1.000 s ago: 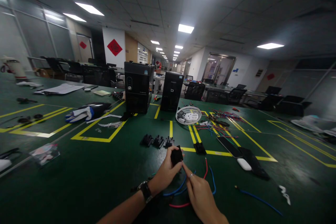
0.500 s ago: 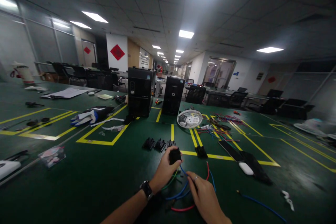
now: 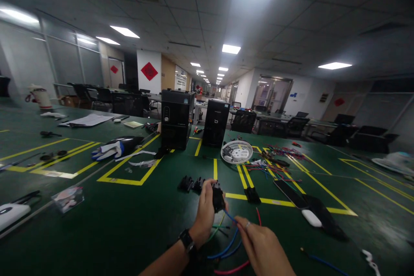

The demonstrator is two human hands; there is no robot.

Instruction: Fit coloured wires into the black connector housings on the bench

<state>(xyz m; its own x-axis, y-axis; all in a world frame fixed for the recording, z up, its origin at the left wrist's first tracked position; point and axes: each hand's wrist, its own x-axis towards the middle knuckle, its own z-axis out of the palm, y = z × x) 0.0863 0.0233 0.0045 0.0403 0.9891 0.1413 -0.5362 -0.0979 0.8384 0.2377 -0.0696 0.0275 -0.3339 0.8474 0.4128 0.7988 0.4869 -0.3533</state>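
Observation:
In my left hand [image 3: 204, 209] is a small black block, perhaps a plastic connector housing [image 3: 218, 199], gripped between thumb and fingers. A blue wire [image 3: 229, 215] runs from the block's lower side to my right hand [image 3: 260, 241], whose thumb and forefinger pinch it. Whether the wire is seated in the block I cannot tell. Below the hands lie more wires: a red wire [image 3: 233, 270], loops of blue and a green wire [image 3: 213, 233]. Just beyond my left hand sit several similar black parts [image 3: 186, 183] in a row.
Another black part [image 3: 252, 195] lies on the yellow tape to the right. Farther off are a white basket [image 3: 236, 152], a wire pile [image 3: 284, 152] and two black computer towers [image 3: 176, 120]. A phone [image 3: 291, 194], a white case [image 3: 311, 218] and a loose blue wire [image 3: 323, 261] lie right.
The view has tilted up slightly, so the table things sit lower and a little farther right. My left hand has turned somewhat with the black block; both hands keep their hold.

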